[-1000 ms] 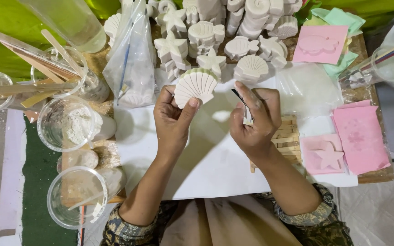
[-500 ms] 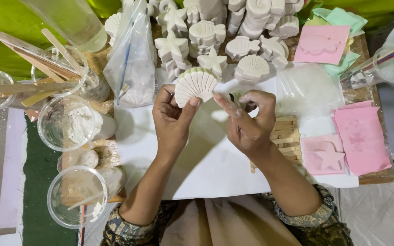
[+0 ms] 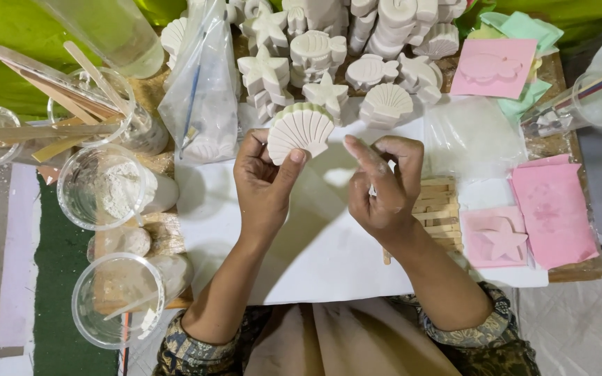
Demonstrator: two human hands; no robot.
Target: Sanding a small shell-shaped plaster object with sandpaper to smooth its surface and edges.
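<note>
The left hand (image 3: 263, 184) holds a white scallop-shell cast (image 3: 301, 130) upright above the white sheet (image 3: 315, 257) on the bench, its grip closed on the narrow hinge end: thumb against the lower right edge, fingers behind the lower left. The shell's fan spreads up and away from that grip, so its long axis runs from the pinched base toward the stacked casts (image 3: 329, 52) at the far edge. The right hand (image 3: 384, 184) sits just beside it, to the right and slightly lower, curled with the forefinger stretched toward the shell's right rim and not touching it; something small and pale shows between thumb and fingers, but I cannot tell what it is or how firmly it is pinched. The left hand is the one on the shell; the right is near. Room is tight above, where another shell cast (image 3: 384, 104) and a star cast (image 3: 327, 94) lie close behind the held piece. A plastic bag (image 3: 203, 104) crowds the left, pink moulds (image 3: 499, 237) the right; the sheet below offers open space.
</note>
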